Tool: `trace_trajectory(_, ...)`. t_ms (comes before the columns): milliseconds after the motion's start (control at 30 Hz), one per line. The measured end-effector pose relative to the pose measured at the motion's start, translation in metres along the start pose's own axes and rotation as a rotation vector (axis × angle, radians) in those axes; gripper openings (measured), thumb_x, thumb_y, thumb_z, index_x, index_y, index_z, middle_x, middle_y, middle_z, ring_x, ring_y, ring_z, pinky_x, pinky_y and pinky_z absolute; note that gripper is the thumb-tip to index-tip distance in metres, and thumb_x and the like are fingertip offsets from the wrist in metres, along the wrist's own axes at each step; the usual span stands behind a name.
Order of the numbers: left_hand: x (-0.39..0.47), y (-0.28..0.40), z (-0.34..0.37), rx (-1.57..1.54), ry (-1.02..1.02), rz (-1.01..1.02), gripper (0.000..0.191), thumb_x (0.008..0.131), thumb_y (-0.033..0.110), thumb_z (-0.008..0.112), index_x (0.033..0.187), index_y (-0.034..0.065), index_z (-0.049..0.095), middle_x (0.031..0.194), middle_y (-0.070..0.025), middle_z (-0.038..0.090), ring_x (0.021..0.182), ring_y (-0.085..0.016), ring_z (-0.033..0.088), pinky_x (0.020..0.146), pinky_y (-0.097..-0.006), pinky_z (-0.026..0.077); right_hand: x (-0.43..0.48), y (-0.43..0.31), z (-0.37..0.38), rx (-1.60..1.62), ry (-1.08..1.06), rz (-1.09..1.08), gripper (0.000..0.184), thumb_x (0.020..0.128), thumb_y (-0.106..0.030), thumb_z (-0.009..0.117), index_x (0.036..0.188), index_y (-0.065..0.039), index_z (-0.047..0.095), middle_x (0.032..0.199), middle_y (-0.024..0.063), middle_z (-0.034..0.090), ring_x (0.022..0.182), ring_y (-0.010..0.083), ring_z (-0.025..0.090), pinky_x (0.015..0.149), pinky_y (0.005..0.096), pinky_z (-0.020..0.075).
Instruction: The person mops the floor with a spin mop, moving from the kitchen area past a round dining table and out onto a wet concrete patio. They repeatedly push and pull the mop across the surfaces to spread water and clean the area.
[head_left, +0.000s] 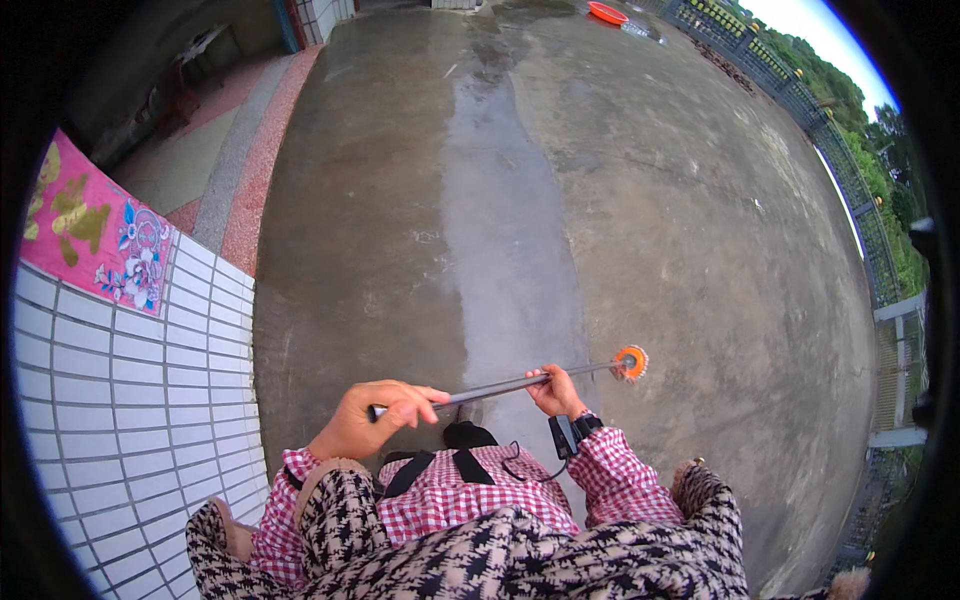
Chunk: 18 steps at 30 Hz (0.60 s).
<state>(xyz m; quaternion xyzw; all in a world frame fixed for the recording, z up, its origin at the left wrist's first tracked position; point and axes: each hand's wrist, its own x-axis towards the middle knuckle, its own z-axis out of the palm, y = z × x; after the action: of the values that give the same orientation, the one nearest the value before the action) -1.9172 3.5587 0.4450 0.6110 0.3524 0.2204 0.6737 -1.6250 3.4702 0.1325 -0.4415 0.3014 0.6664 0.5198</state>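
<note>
A grey metal pole (495, 388) runs across in front of my body, tilted slightly up toward the right. My left hand (379, 412) is wrapped around its dark-tipped end, with the index finger stretched along it. Farther along, my right hand (553, 391) grips the pole from below. At the far end is a round orange mop or brush head (631, 364) with a pale fringe; I cannot tell whether it touches the concrete floor (675, 247). A black device (564, 436) with a cable is strapped at my right wrist.
A wet strip (510, 247) runs along the floor ahead. On the left stand a white-tiled wall (135, 375) with a pink printed cloth (105, 232) and a doorway sill (251, 165). A red basin (607, 13) lies far off; a railing (840, 157) borders the right.
</note>
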Motion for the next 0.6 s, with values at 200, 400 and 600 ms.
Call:
trace_trajectory(200,-0.046,0.028,-0.024,0.133,0.195,0.019,0.035,0.094,0.02,0.053,0.066,0.0002,0.061,0.084,-0.0109,0.07,0.102,-0.034,0.066,0.091,-0.0433,0.049,-0.005,0.031,0.058,0.073,-0.048,0.061,0.018,0.093,-0.014,0.051,0.09,0.003,0.048,0.088,0.0134,0.058,0.087,0.0287,0.061,0.087,0.0419,0.0526)
trace_trajectory(400,-0.155,0.101,-0.066,0.29,0.512,0.248,0.036,0.09,0.02,0.053,0.06,0.003,0.06,0.076,-0.0118,0.07,0.085,-0.034,0.07,0.081,-0.046,0.054,-0.03,0.154,0.179,-0.202,-0.457,0.37,0.016,0.094,-0.011,0.047,0.09,0.003,0.053,0.086,0.0151,0.063,0.084,0.027,0.063,0.084,0.0392,0.0535)
trace_trajectory(600,-0.211,0.145,-0.096,0.603,0.586,0.52,0.038,0.09,0.026,0.059,0.055,0.0106,0.058,0.062,-0.0017,0.066,0.066,-0.022,0.071,0.065,-0.034,0.057,-0.058,0.271,0.288,-0.412,-0.561,0.577,0.018,0.095,-0.012,0.047,0.087,0.002,0.054,0.084,0.0134,0.064,0.079,0.0244,0.065,0.078,0.0366,0.0564)
